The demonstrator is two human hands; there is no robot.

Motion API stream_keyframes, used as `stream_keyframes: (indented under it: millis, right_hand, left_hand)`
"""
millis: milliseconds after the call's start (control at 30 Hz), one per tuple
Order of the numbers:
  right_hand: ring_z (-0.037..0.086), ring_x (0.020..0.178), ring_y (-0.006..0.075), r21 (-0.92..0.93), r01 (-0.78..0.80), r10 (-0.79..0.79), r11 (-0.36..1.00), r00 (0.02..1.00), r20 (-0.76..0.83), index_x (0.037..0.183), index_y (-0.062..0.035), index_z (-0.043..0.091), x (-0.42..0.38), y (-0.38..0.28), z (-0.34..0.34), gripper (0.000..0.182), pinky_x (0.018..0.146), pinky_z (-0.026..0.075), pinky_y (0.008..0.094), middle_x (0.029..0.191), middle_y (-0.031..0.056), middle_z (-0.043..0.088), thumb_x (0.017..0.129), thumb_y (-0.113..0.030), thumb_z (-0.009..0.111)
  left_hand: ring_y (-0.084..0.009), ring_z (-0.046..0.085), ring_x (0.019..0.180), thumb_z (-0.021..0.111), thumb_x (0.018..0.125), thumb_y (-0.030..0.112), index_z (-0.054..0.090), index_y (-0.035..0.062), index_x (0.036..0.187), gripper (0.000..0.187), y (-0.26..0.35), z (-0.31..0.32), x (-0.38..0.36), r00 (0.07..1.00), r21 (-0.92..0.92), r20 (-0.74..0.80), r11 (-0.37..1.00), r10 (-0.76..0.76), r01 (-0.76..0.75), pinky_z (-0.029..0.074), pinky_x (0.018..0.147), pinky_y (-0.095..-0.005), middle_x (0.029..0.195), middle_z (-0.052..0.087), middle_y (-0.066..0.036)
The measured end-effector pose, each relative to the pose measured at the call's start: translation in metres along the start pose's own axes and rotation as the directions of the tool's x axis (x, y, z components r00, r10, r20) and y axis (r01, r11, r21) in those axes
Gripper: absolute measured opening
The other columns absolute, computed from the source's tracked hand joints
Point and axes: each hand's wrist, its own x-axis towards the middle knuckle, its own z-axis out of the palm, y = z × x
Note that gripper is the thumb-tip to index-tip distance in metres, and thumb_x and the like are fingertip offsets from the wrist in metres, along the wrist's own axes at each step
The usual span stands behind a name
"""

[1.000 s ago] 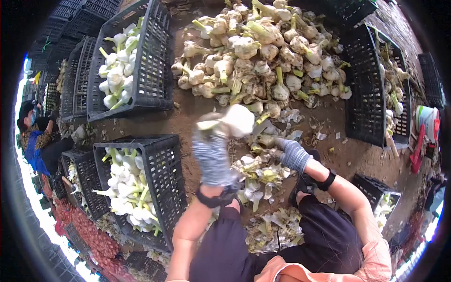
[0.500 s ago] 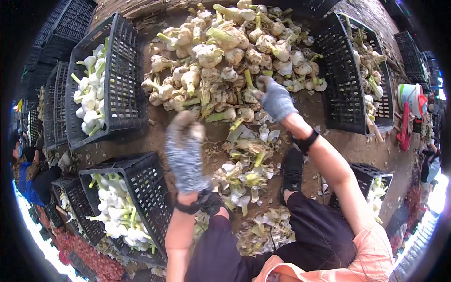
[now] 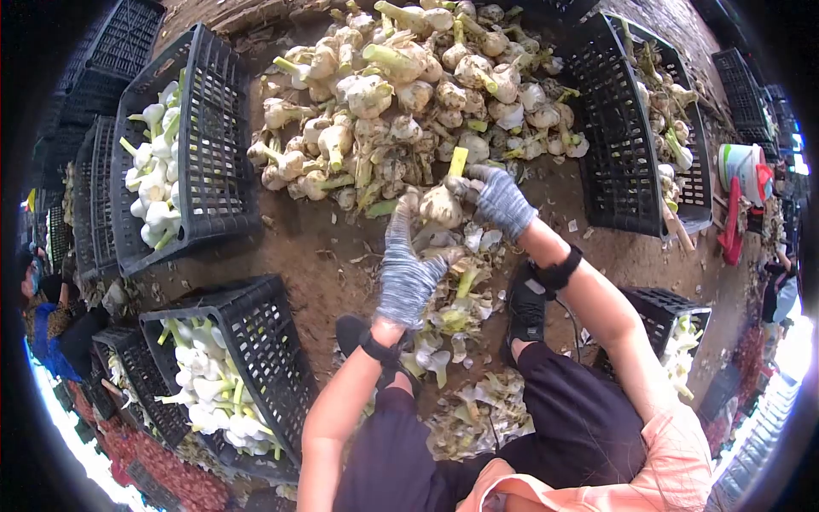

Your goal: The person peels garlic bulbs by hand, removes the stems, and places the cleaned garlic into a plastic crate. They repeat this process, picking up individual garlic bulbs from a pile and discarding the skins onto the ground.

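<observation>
Between my gloved hands is a dirty garlic bulb (image 3: 441, 207) with a short green stem pointing up. My right hand (image 3: 502, 200) grips it at the stem side with fingers and thumb closed. My left hand (image 3: 407, 271) touches the bulb's left side with its fingertips, the thumb spread apart to the right. Just beyond lies a large heap of unpeeled garlic (image 3: 371, 128). Under my hands, loose skins and leaf scraps (image 3: 465, 316) lie on the ground.
Black crates of white garlic stand at the far left (image 3: 217, 145) and near left (image 3: 269, 341). At right are a crate of dirty garlic (image 3: 618, 136), a smaller crate (image 3: 661, 307) and a white bucket (image 3: 740, 169). A person (image 3: 64, 320) is at the left edge.
My right hand has drawn a garlic bulb from the heap's near edge toward me. My left hand has moved right and up to meet it.
</observation>
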Motion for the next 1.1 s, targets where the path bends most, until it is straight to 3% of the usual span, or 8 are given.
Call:
stream_keyframes:
  millis: [67,533,733,867,900,933,1000,1100]
  right_hand:
    - [0.053,0.064,0.0079,0.203,-0.192,0.172,0.960,0.979,0.114,0.098,0.0043,0.061,-0.024,-0.028,0.002,0.040,0.058,0.046,0.0246,0.074,0.0055,0.062,0.082,-0.032,0.066]
    - [0.053,0.071,0.0074,0.314,0.083,-0.127,0.946,0.984,0.123,0.097,0.0036,0.061,-0.045,-0.013,0.000,0.029,0.063,0.046,0.0250,0.081,0.0049,0.061,0.084,-0.021,0.064]
    - [0.058,0.068,0.0079,0.288,-0.228,0.112,0.930,0.922,0.370,0.096,0.0029,0.063,-0.053,-0.032,-0.011,0.027,0.063,0.049,0.0245,0.078,0.0035,0.064,0.078,-0.017,0.065]
    - [0.060,0.070,0.0073,0.106,0.087,-0.115,0.991,0.950,0.292,0.097,-0.0020,0.065,-0.057,-0.019,0.003,0.023,0.065,0.051,0.0262,0.078,0.0035,0.068,0.075,-0.007,0.061]
    - [0.064,0.071,0.0134,-0.094,0.045,-0.017,0.995,0.958,0.285,0.097,-0.0038,0.065,-0.062,-0.020,0.003,0.025,0.067,0.051,0.0286,0.079,0.0078,0.068,0.072,-0.008,0.063]
    - [0.065,0.072,0.0226,-0.244,0.274,-0.225,0.930,0.951,0.211,0.095,-0.0046,0.065,-0.066,-0.015,0.007,0.025,0.069,0.051,0.0319,0.078,0.0119,0.066,0.070,-0.008,0.065]
    - [0.061,0.072,0.0210,-0.303,0.463,-0.412,0.833,0.885,0.218,0.091,-0.0007,0.061,-0.070,-0.012,0.010,0.022,0.069,0.049,0.0303,0.074,0.0090,0.060,0.072,-0.009,0.067]
    - [0.060,0.079,0.0304,-0.129,0.451,-0.438,0.883,0.891,0.116,0.097,-0.0044,0.062,-0.073,-0.011,0.011,0.027,0.073,0.048,0.0351,0.085,0.0140,0.060,0.070,-0.008,0.064]
  left_hand:
    - [-0.0206,0.042,0.119,0.077,0.068,0.011,0.027,0.0044,0.137,0.085,0.001,-0.001,0.002,0.995,0.161,0.047,0.983,0.083,-0.090,0.037,0.100,-0.0333,0.135,0.037,-0.012]
    - [-0.0174,0.053,0.104,0.075,0.073,0.025,0.037,0.0026,0.132,0.073,0.028,-0.010,-0.013,0.953,-0.563,0.190,0.769,-0.234,0.301,0.044,0.093,-0.0295,0.116,0.053,-0.009]
    - [-0.0133,0.061,0.080,0.063,0.079,0.048,0.046,0.0042,0.123,0.064,0.038,-0.007,-0.011,0.945,-0.619,0.159,0.718,-0.285,0.320,0.052,0.063,-0.0243,0.101,0.059,-0.006]
    - [-0.0135,0.058,0.059,0.052,0.079,0.062,0.054,0.0087,0.107,0.061,0.034,-0.020,-0.001,0.798,-0.628,0.249,0.535,-0.550,0.565,0.046,0.046,-0.0224,0.081,0.061,-0.004]
    - [-0.0128,0.055,0.053,0.048,0.080,0.065,0.057,0.0102,0.101,0.059,0.031,-0.019,0.006,0.734,-0.583,0.181,0.530,-0.654,0.616,0.042,0.040,-0.0216,0.075,0.060,-0.004]
    - [-0.0121,0.053,0.047,0.044,0.081,0.067,0.060,0.0117,0.094,0.059,0.029,-0.019,0.010,0.660,-0.541,0.104,0.514,-0.745,0.666,0.038,0.035,-0.0208,0.068,0.060,-0.003]
    - [-0.0124,0.054,0.048,0.040,0.083,0.066,0.061,0.0114,0.097,0.060,0.026,-0.022,0.011,0.664,-0.518,0.127,0.521,-0.737,0.678,0.040,0.036,-0.0216,0.069,0.060,-0.003]
    - [-0.0148,0.060,0.068,0.041,0.090,0.055,0.060,0.0057,0.109,0.056,0.038,-0.017,0.006,0.940,-0.253,-0.180,0.938,-0.288,0.239,0.051,0.059,-0.0247,0.085,0.060,-0.005]
